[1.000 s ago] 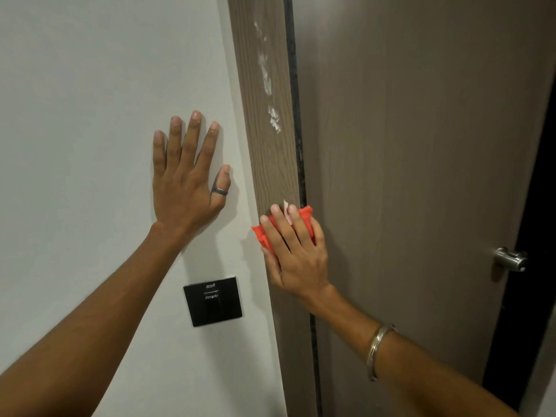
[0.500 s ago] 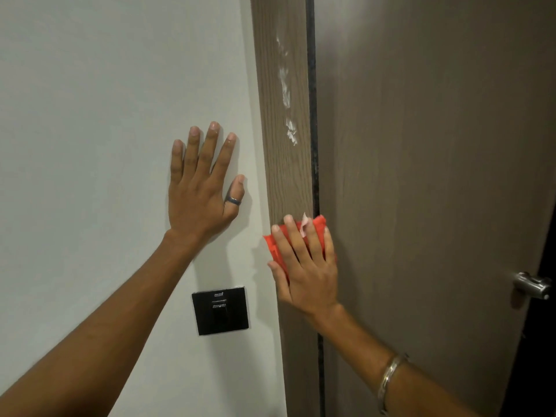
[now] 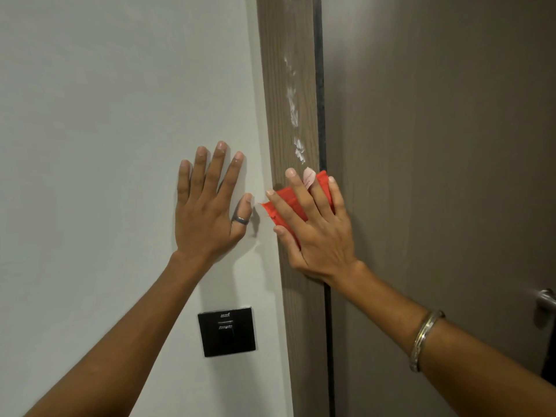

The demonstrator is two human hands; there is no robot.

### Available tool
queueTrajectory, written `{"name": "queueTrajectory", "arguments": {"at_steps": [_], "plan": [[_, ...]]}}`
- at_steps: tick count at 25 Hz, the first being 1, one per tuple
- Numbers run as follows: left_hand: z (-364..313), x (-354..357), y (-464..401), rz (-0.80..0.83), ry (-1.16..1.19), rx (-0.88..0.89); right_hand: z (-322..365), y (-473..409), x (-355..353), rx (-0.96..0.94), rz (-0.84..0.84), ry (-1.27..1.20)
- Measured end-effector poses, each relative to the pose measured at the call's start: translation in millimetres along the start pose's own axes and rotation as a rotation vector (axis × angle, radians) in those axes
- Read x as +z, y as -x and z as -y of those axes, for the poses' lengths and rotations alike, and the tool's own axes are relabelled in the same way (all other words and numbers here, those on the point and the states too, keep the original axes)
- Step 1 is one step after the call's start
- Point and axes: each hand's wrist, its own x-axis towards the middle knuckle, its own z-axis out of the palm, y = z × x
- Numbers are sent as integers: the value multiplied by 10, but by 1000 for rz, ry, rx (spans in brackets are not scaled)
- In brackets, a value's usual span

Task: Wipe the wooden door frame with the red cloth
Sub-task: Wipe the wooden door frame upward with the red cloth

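Observation:
The wooden door frame (image 3: 279,85) runs upright through the middle of the view, with a streak of white smears (image 3: 293,106) down it. My right hand (image 3: 316,233) presses the folded red cloth (image 3: 285,203) flat against the frame, just below the lowest smear. One fingertip carries a pale plaster. My left hand (image 3: 210,212) lies flat on the white wall (image 3: 105,115) left of the frame, fingers spread, holding nothing.
A black wall switch (image 3: 227,331) sits on the wall below my left hand. The brown door (image 3: 436,145) stands right of the frame, behind a dark gap. Its metal handle (image 3: 546,299) shows at the right edge.
My right hand with the cloth has slid up the frame, closing on the white smears. My left hand stays planted on the wall.

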Motion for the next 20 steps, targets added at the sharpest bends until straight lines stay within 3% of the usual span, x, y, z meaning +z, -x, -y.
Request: {"name": "queueTrajectory", "arguments": {"at_steps": [7, 15, 20], "plan": [[4, -15, -35, 11, 1, 8, -95, -696, -21, 147, -89, -3], [30, 27, 38, -36, 13, 14, 210, -14, 82, 212, -55, 3], [2, -42, 3, -18, 35, -18, 20, -771, -1, 187, -72, 14]]}}
